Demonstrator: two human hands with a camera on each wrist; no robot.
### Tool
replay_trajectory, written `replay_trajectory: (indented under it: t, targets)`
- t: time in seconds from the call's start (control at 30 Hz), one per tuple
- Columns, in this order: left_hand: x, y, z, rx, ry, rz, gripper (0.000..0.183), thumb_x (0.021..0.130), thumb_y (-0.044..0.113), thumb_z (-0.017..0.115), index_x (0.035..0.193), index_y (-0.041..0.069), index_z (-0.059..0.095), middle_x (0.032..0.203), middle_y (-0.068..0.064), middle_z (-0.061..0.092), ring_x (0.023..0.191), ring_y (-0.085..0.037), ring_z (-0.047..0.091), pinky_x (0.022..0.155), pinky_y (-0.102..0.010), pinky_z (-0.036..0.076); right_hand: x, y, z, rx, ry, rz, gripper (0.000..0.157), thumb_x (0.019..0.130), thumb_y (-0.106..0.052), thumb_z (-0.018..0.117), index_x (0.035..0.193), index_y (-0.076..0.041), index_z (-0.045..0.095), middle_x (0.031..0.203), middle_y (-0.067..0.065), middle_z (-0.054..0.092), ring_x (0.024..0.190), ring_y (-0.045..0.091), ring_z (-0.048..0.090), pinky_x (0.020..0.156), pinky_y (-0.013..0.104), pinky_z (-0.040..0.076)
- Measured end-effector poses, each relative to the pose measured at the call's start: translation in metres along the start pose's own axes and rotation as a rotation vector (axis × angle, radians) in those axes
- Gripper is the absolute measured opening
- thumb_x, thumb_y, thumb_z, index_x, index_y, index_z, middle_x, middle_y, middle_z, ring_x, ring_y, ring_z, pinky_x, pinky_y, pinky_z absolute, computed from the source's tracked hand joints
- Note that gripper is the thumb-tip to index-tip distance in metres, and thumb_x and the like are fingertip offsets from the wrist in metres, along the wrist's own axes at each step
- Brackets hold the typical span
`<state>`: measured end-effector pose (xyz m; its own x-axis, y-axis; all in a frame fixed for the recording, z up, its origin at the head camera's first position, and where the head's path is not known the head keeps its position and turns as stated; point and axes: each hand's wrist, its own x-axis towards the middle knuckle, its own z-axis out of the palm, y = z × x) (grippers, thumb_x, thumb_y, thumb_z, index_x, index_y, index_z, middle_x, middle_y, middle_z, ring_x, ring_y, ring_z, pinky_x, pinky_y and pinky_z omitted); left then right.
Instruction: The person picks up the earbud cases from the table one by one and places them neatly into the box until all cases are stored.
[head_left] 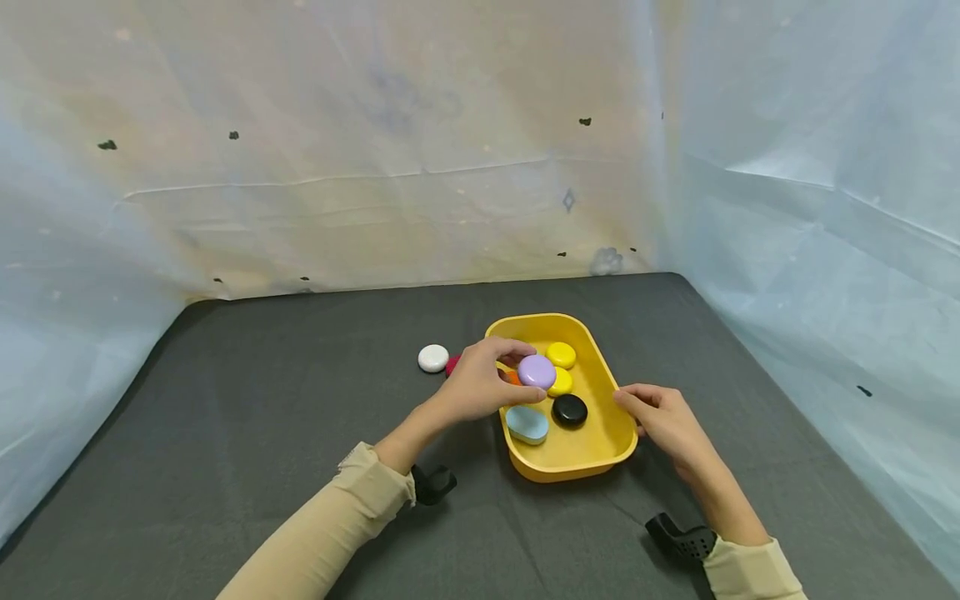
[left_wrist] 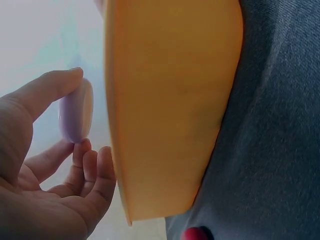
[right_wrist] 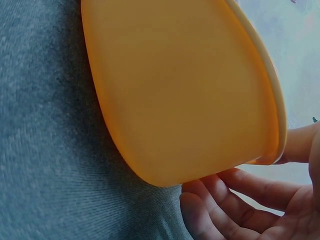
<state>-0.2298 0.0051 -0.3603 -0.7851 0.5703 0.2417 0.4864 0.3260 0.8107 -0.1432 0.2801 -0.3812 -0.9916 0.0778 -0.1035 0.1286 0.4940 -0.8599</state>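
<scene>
My left hand point(head_left: 476, 385) pinches a smooth purple disc point(head_left: 537, 372) between thumb and fingertips. In the left wrist view the purple disc stands on edge, just outside the tray's rim line. A yellow tray point(head_left: 581, 454) lies below it on the table. My right hand point(head_left: 667, 423) grips the tray's right side, thumb at the rim and fingers under it in the right wrist view. Inside the tray are two yellow discs point(head_left: 561, 355), a black disc point(head_left: 570, 411), a pale blue oval piece point(head_left: 527, 425) and an orange piece point(head_left: 513, 377), partly hidden by the left hand.
A white disc point(head_left: 432, 358) lies on the dark grey cloth point(head_left: 300, 400) left of the tray. Beside it is a red piece point(head_left: 452, 364), half covered by the left hand. Pale sheeting point(head_left: 420, 167) hangs behind and along both sides of the table.
</scene>
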Motion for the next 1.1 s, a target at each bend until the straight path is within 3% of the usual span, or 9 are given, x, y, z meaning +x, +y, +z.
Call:
replay_trajectory:
  t: [0.4, 0.63, 0.8, 1.1]
  targets:
    - [0.005, -0.002, 0.007, 0.057, -0.041, 0.031, 0.054, 0.077, 0.027, 0.087, 0.123, 0.007, 0.068, 0.108, 0.006, 0.065, 0.099, -0.01, 0.058, 0.083, -0.025, 0.049, -0.001, -0.001, 0.003, -0.004, 0.0, -0.002, 0.044, 0.101, -0.033, 0.057, 0.126, 0.003, 0.063, 0.111, 0.013, 0.067, 0.087, 0.021, 0.061, 0.071, 0.03, 0.053]
    - [0.007, -0.002, 0.007, 0.035, -0.058, 0.023, 0.057, 0.082, 0.025, 0.082, 0.131, 0.005, 0.062, 0.124, -0.002, 0.063, 0.11, -0.019, 0.059, 0.092, -0.035, 0.05, 0.0, -0.001, 0.002, -0.014, 0.005, 0.003, 0.044, 0.101, -0.034, 0.057, 0.126, 0.002, 0.063, 0.11, 0.012, 0.067, 0.085, 0.02, 0.06, 0.07, 0.032, 0.052]
    - [0.004, 0.0, 0.001, 0.009, -0.016, 0.009, 0.049, 0.085, 0.027, 0.079, 0.127, 0.006, 0.064, 0.122, -0.002, 0.064, 0.11, -0.023, 0.059, 0.087, -0.031, 0.052, 0.0, -0.001, 0.003, -0.008, -0.005, -0.005, 0.044, 0.101, -0.033, 0.057, 0.126, 0.003, 0.063, 0.108, 0.012, 0.067, 0.081, 0.02, 0.059, 0.068, 0.033, 0.051]
    - [-0.002, 0.003, -0.017, -0.015, 0.062, -0.002, 0.039, 0.088, 0.026, 0.076, 0.123, 0.011, 0.066, 0.117, 0.002, 0.061, 0.104, -0.013, 0.055, 0.085, -0.028, 0.052, 0.002, 0.001, 0.0, 0.008, -0.016, -0.001, 0.044, 0.101, -0.032, 0.058, 0.127, 0.003, 0.062, 0.109, 0.012, 0.067, 0.082, 0.02, 0.061, 0.069, 0.031, 0.052]
